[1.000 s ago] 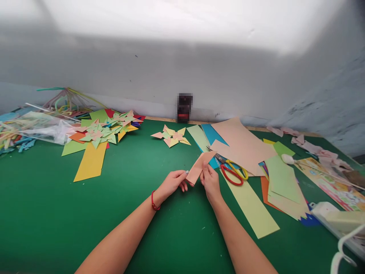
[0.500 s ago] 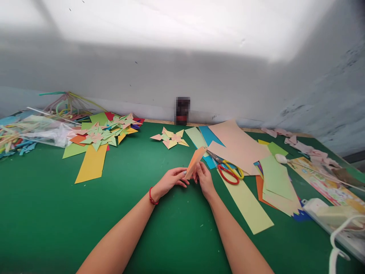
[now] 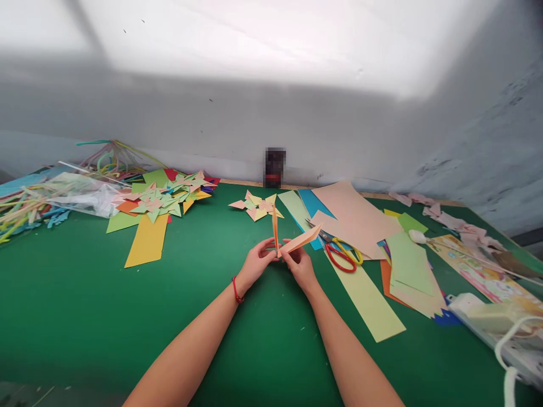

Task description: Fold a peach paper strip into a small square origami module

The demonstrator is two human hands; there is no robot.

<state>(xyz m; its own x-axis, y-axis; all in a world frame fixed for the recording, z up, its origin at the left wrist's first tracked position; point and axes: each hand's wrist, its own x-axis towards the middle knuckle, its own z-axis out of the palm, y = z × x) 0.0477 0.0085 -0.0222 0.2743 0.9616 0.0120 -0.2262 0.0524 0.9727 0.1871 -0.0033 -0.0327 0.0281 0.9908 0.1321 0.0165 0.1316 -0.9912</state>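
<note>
Both hands meet over the green table, pinching a folded strip of orange paper (image 3: 302, 238). Its two arms form a V, one upright and one slanting up to the right. My left hand (image 3: 258, 261), with a red bracelet at the wrist, grips the base of the upright arm. Thumb and fingers of my right hand (image 3: 300, 268) pinch the lower end of the slanting arm. Scissors (image 3: 339, 257) with one red and one yellow handle lie right of my right hand. Beyond the hands rests a pink and yellow folded paper star (image 3: 256, 206).
A pile of folded paper stars (image 3: 163, 198) and a yellow strip (image 3: 146, 240) lie at left, beside pipe cleaners (image 3: 29, 209). Pink sheets (image 3: 352, 217), a pale green strip (image 3: 369, 299) and a power strip (image 3: 483, 316) are at right. A blurred dark object (image 3: 275, 168) stands against the wall.
The orange paper, earlier a single slanted piece, is now bent into a V with two arms apart. My hands have shifted slightly around its base; the view has moved a little left.
</note>
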